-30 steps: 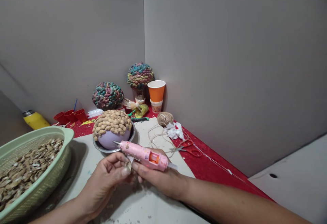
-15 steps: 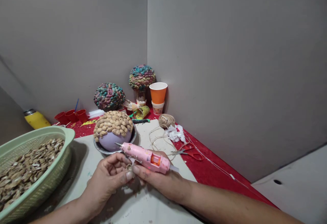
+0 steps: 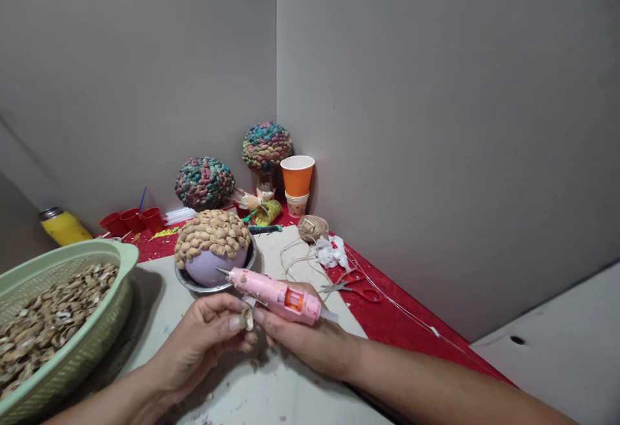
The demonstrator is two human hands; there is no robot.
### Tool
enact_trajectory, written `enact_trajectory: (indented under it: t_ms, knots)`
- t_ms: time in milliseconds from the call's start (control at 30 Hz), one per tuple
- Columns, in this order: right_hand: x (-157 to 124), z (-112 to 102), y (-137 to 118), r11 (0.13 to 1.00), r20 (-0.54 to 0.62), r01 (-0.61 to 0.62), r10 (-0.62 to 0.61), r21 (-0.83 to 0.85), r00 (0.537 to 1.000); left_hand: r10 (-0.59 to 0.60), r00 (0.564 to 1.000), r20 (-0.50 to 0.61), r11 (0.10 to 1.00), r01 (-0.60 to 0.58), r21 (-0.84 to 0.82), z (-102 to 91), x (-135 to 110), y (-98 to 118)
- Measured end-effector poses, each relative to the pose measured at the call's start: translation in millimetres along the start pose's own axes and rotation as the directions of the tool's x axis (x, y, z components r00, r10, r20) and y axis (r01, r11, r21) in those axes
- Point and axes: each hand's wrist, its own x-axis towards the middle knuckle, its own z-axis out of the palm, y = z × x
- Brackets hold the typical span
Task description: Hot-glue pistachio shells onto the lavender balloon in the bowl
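My right hand [image 3: 303, 341] is closed round a pink glue gun [image 3: 274, 294], its nozzle pointing left toward a purple ball [image 3: 213, 247] half covered in peanut shells, which rests in a metal bowl [image 3: 188, 281]. My left hand [image 3: 206, 341] pinches a small peanut shell piece [image 3: 248, 320] between thumb and fingers, right beside my right hand's fingertips and under the gun's body.
A green basket [image 3: 92, 341] of peanut shells stands at the left. At the back are two painted shell balls [image 3: 204, 183], an orange cup [image 3: 297, 174], red cups [image 3: 132, 219], a yellow bottle [image 3: 65, 227], twine [image 3: 312, 227] and red scissors [image 3: 356, 289]. Grey walls close in behind and right.
The hands have barely moved. The left thumb and fingers have shifted slightly on the shell piece; the view moved a little.
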Motion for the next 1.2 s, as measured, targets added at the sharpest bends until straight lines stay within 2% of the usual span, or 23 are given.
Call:
enact_trajectory:
  t_ms: [233,367,533,633,800,1100,1200]
  knots:
    - [1,1,-1,0.996,0.026,-0.089,0.089,0.003,0.996,-0.093,0.993,0.074,0.988,0.101,-0.115,-6.3,2,1]
    - [1,1,4,0.998,0.029,-0.045,0.044,0.045,0.999,-0.059,0.997,0.057,0.989,0.066,-0.135,-5.9,3,1]
    - [1,-1,12,0.997,0.058,0.025,-0.030,0.077,0.998,-0.029,0.999,0.024,0.996,0.031,-0.085,-4.0,5,-2]
    - [1,0,11,0.999,0.037,0.024,-0.025,0.038,0.999,-0.036,0.999,0.018,0.997,0.037,-0.066,-4.5,4,-3]
    - [3,0,6,0.996,0.004,0.093,-0.093,0.001,0.996,-0.053,0.999,0.005,0.996,0.053,-0.066,-3.1,3,-2]
    - [2,-3,17,0.970,-0.012,0.180,-0.184,-0.163,0.983,-0.033,0.999,0.027,0.999,0.033,-0.035,-0.1,4,-1]
    - [2,-3,16,0.969,-0.013,0.183,-0.188,-0.166,0.982,-0.017,1.000,0.026,1.000,0.018,-0.021,-2.5,5,-2]
